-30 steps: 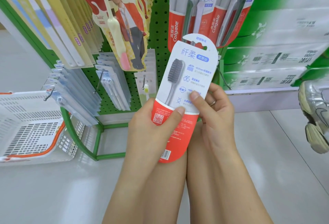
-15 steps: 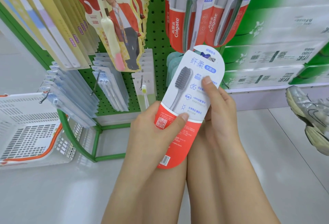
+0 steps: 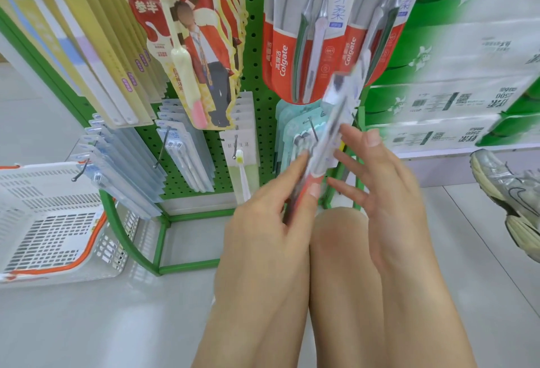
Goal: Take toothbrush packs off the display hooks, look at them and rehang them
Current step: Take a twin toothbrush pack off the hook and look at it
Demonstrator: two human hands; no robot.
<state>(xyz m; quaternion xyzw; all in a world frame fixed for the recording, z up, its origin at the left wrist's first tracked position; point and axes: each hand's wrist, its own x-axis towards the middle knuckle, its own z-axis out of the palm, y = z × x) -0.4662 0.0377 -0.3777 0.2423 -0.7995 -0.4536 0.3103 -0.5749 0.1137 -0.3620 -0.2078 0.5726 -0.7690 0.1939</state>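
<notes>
Tilting edge-on at the centre of the frame, the toothbrush pack [image 3: 327,137] is a blur (its print unreadable), its red foot pinched by the left hand [image 3: 268,218]. Just right of it, the right hand [image 3: 377,183] hangs with fingers spread, gripping nothing. Behind, Colgate packs [image 3: 295,46] hang on the green pegboard [image 3: 257,55]; a white basket [image 3: 43,221] sits lower left.

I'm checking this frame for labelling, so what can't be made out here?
Head view only:
- Toothbrush pack: motion blur smears it edge-on; its print is unreadable.
- Right hand: fingers spread beside the pack; contact can't be judged through the blur.
- Left hand: pinches the pack's lower end; the red part is mostly covered.
- Colgate packs: tops cut off by the upper edge.
- Shoe: cut off by the right edge.
</notes>
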